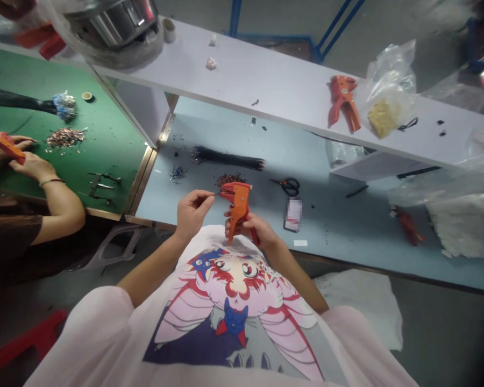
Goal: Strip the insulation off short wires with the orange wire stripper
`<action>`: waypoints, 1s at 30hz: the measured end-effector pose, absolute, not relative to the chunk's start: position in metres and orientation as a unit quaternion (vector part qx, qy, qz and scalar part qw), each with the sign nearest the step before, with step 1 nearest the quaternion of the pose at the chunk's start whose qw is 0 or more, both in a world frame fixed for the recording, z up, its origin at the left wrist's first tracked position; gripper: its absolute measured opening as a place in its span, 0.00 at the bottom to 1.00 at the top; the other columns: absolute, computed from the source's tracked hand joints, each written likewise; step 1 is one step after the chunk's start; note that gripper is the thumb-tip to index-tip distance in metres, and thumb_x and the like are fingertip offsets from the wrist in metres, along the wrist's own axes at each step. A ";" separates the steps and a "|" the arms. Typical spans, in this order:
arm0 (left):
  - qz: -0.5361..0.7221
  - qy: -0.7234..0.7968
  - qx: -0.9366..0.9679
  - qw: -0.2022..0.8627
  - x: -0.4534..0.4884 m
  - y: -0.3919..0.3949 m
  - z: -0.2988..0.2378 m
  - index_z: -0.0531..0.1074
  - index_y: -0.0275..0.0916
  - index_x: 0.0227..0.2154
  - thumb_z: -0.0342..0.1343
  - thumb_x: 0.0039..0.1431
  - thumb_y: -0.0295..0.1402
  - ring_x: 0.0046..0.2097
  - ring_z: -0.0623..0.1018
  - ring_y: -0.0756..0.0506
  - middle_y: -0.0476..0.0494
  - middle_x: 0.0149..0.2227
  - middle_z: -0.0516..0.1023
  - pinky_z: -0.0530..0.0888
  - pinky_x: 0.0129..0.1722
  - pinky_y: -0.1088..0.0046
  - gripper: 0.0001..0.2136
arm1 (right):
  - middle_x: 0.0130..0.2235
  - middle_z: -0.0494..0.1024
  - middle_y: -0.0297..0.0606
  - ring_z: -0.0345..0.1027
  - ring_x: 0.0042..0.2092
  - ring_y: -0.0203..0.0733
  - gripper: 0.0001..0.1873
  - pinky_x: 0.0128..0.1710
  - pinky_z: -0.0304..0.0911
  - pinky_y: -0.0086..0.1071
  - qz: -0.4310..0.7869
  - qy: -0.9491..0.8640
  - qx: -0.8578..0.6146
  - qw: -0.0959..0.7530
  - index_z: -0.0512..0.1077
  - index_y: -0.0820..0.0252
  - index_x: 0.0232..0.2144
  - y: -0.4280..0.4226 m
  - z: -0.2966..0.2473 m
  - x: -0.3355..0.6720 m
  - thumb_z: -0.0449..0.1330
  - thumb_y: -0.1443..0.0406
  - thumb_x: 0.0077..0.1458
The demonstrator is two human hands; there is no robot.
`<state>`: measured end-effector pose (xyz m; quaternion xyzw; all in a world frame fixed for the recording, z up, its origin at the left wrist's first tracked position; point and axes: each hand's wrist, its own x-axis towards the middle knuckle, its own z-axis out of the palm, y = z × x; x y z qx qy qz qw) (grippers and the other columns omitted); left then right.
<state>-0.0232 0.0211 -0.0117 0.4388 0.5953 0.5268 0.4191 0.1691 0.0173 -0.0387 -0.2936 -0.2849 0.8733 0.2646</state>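
My right hand (258, 228) is wrapped round the handles of an orange and red wire stripper (239, 201), held upright above the near edge of the bench. Between thumb and fingers, my left hand (192, 213) pinches a thin black wire (217, 194) whose end reaches the stripper's jaws. Whether the jaws are closed on it is too small to tell. Just behind the tool lies a pile of copper-coloured scraps (230, 179). Farther back is a bundle of black wires (229, 158) with bare-looking ends.
Black-handled scissors (290, 186) and a blurred-out card or phone (293, 214) lie to the right on the blue bench (347, 228). Another wire stripper (343, 103) rests on the raised shelf (290, 86). At the green bench, a co-worker's hands (34, 164) hold a similar tool.
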 end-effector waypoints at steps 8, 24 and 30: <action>0.519 0.588 0.517 0.342 -0.023 0.018 -0.006 0.75 0.37 0.27 0.57 0.52 0.32 0.30 0.71 0.52 0.49 0.26 0.72 0.67 0.31 0.77 0.04 | 0.33 0.74 0.41 0.69 0.34 0.43 0.19 0.34 0.67 0.38 0.876 -0.292 -0.286 0.256 0.65 0.65 0.43 0.012 -0.022 0.170 0.57 0.64 0.47; 0.481 0.593 0.559 0.324 -0.025 0.017 -0.006 0.75 0.38 0.28 0.56 0.52 0.30 0.25 0.65 0.53 0.51 0.22 0.67 0.63 0.26 0.77 0.04 | 0.32 0.74 0.40 0.70 0.33 0.40 0.18 0.32 0.67 0.35 0.858 -0.342 -0.301 0.237 0.68 0.65 0.39 0.008 -0.019 0.171 0.60 0.57 0.51; 0.487 0.586 0.567 0.313 -0.026 0.017 -0.004 0.75 0.38 0.28 0.56 0.51 0.30 0.24 0.65 0.53 0.51 0.21 0.67 0.63 0.25 0.77 0.04 | 0.29 0.74 0.39 0.69 0.29 0.39 0.21 0.29 0.67 0.34 0.848 -0.368 -0.304 0.229 0.68 0.64 0.38 0.007 -0.018 0.172 0.61 0.53 0.50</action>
